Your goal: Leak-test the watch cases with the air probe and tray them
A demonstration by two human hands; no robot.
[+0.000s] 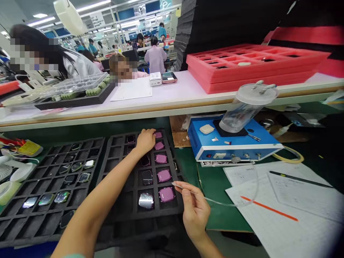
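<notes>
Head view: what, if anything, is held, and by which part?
Right hand: clear tube, pinched near its free end. Left hand, at the black tray's far end: can't tell.

This place is looking like a factory floor for small electronics.
Long white fluorescent ceiling lights (pixel 93 6) are shining over a deep hall, where a person in a pale lilac work coat (pixel 155 59) and a person in a teal top (pixel 162 32) are appearing in the background. Nearer, black foam trays with rectangular compartments (pixel 110 165) are holding dark-screened, watch-shaped devices (pixel 62 197) and purple rounded-square pieces (pixel 163 175), while red-pink foam compartment trays (pixel 209 79) are lying stacked on a long white shelf (pixel 182 86). A blue metal box-shaped instrument with front knobs and sockets (pixel 238 143) is standing on the dark green tabletop (pixel 220 216), and printed white paper sheets (pixel 295 236) are lying near it.
</notes>
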